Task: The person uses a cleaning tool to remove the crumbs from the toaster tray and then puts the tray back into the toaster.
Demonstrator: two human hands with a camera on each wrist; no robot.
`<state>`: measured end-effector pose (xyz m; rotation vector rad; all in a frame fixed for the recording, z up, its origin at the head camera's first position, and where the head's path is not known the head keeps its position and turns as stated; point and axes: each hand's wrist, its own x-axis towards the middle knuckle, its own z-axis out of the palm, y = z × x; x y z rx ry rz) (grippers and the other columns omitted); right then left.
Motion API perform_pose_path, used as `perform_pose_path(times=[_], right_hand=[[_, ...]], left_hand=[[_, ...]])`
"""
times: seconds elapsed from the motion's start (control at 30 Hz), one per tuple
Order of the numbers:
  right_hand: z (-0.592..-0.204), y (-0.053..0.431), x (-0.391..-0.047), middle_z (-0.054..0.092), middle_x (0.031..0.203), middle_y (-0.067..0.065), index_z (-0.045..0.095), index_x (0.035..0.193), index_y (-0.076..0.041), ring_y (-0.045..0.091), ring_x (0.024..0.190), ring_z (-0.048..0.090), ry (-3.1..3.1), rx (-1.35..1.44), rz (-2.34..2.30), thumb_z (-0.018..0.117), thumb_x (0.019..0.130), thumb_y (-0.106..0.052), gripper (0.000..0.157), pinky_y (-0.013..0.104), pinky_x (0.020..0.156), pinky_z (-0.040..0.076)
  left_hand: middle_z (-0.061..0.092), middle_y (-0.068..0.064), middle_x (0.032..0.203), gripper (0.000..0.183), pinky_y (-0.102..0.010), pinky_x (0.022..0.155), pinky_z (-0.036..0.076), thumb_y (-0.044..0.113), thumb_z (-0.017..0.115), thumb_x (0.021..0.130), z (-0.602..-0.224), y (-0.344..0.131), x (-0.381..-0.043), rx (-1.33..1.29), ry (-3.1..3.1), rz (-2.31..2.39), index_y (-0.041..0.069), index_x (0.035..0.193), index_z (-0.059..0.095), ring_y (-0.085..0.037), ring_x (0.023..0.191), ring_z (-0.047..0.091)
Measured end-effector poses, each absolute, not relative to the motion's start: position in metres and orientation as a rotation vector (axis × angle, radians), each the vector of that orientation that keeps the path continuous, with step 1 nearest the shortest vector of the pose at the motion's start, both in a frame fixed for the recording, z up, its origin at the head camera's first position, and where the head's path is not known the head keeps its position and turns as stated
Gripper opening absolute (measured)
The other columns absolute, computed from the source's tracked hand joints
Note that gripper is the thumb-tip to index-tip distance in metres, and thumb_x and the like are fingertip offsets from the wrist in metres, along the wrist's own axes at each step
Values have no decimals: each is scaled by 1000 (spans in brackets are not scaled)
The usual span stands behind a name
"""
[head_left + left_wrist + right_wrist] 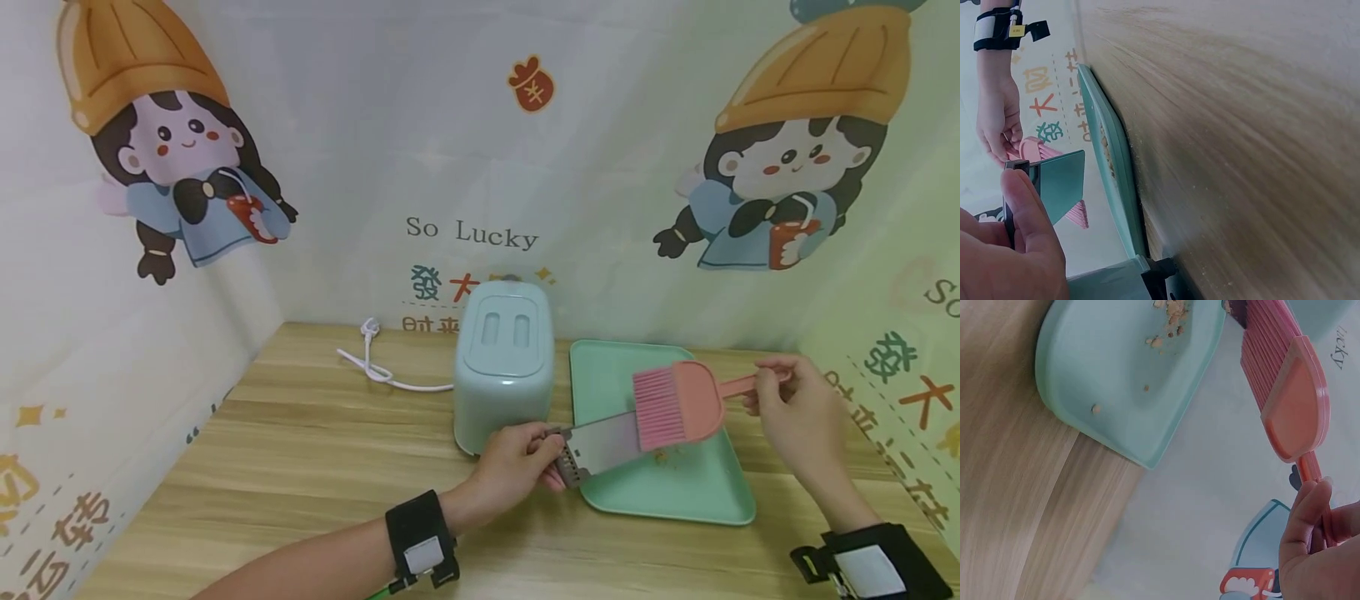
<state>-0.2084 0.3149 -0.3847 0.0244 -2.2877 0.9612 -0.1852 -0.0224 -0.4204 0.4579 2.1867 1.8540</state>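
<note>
My left hand (pixel 513 462) pinches the dark slotted end of a flat metal crumb tray (pixel 609 442), thumb on top. The crumb tray slants up to the right above a mint-green tray (pixel 596 367). In my right hand (pixel 802 408) is the handle of a pink brush (pixel 697 400), its bristles (pixel 658 408) lying across the crumb tray's far end and hiding it. Brown crumbs (pixel 1175 309) are scattered over the green tray. Seen from the left wrist, the metal sheet (pixel 1063 181) is raised over the tray, with the bristles behind it.
A pale blue toaster (pixel 502 400) with a lid on top stands just left of the green tray, close behind my left hand. Its white cord (pixel 382 375) and plug lie on the wooden table (pixel 300 467). Printed cloth walls (pixel 360 150) enclose the back and sides.
</note>
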Motion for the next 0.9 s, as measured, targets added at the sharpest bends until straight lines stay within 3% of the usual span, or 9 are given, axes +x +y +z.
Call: perform_pose_path(times=[0.27,0.5,0.7,0.9], right_hand=[[-383,316,-207,67,81,17,57,113,0,-6,54,56,-2275,-32,963,46,99,-14,23,12,42,47],[-379,307,-207,68,75,13,60,110,-4,-3,52,56,-2288,15,909,47,99,-18,21,16,37,42],[-382,313,-202,64,77,15,58,110,0,-5,52,55,-2277,-7,961,46,98,-12,21,12,40,45],[-379,321,-198,64,69,5,57,109,-2,-4,52,56,-2265,-34,946,47,98,-13,19,13,38,43]], left_hand=[[68,-2,80,18,-42,68,58,18,56,98,-422,-22,-185,454,2185,1849,6,107,65,-17,65,66],[69,-3,80,19,-44,69,58,18,56,99,-421,-24,-184,445,2178,1879,6,110,64,-18,64,66],[69,-2,80,18,-43,68,58,19,56,98,-420,-24,-184,433,2198,1861,7,107,65,-17,64,66],[68,-2,80,18,-43,68,58,19,56,98,-421,-22,-184,428,2195,1865,7,107,65,-17,64,66]])
